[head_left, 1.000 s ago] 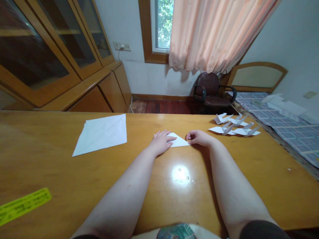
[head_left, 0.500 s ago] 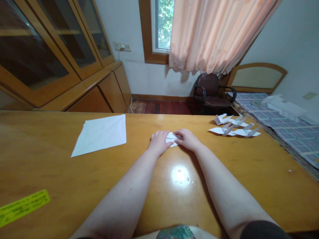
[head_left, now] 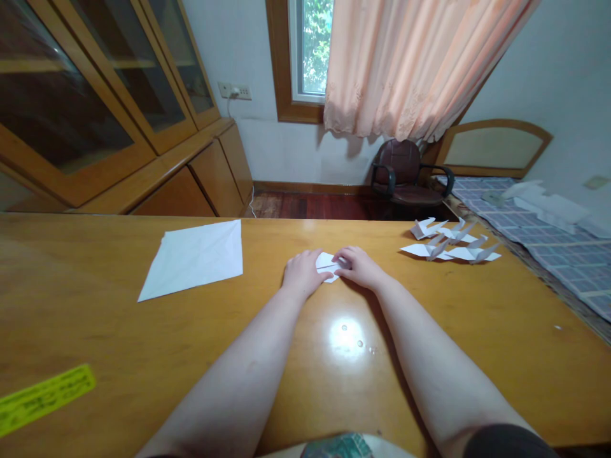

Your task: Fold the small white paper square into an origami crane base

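Observation:
A small folded white paper (head_left: 327, 263), creased along its middle, lies on the wooden table between my two hands. My left hand (head_left: 302, 272) rests over its left end, thumb along the near edge, fingers closed on the paper. From the right, my right hand (head_left: 359, 267) pinches the paper's other end between thumb and curled fingers. Both palms hide the outer ends of the sheet. To the right stand several white folded paper cranes (head_left: 432, 249) in a cluster. A flat white paper sheet (head_left: 195, 261) with faint creases lies left of my hands.
A yellow label strip (head_left: 48, 397) is on the near left of the wooden table (head_left: 191, 343). Beyond the table are a glass-door cabinet (head_left: 157, 143), a brown office chair (head_left: 403, 168) and a bed (head_left: 539, 235) with more white paper on it.
My fingers have shifted slightly on the folded paper, and its middle crease and a pointed upper edge show more plainly. The cranes and the flat sheet have stayed put.

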The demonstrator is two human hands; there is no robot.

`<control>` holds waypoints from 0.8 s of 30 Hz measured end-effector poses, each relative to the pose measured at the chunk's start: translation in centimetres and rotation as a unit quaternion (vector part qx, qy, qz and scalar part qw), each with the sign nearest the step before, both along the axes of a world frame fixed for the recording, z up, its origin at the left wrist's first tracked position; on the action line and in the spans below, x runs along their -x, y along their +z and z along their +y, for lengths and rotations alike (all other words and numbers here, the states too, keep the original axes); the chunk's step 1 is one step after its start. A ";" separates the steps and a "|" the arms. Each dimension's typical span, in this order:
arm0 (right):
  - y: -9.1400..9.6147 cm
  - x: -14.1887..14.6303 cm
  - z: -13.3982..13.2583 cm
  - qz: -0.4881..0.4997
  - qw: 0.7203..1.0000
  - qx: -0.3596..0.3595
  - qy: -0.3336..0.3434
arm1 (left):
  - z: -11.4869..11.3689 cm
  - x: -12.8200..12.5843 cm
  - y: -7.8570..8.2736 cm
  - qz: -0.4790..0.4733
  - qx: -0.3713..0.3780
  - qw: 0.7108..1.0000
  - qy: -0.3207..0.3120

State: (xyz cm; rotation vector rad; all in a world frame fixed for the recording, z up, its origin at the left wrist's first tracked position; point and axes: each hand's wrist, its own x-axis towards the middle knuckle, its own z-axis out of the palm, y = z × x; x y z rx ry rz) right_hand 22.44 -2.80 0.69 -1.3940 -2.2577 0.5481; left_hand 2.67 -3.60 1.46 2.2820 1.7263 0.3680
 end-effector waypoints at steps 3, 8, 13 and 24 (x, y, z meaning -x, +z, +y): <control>-0.3 0.0 0.1 0.042 0.999 0.005 -0.017 | 0.0 -0.1 0.1 -0.014 -0.004 1.000 -0.026; -0.6 0.0 0.2 0.053 0.996 0.054 -0.051 | 0.0 -0.2 -0.1 -0.048 -0.002 0.997 -0.068; -0.3 0.0 0.2 0.038 0.992 0.074 -0.093 | 0.5 0.1 -0.7 -0.105 0.032 0.993 -0.038; -0.3 -1.1 0.3 0.133 0.975 -0.112 -0.136 | 0.6 0.6 0.0 -0.171 -0.038 0.985 -0.008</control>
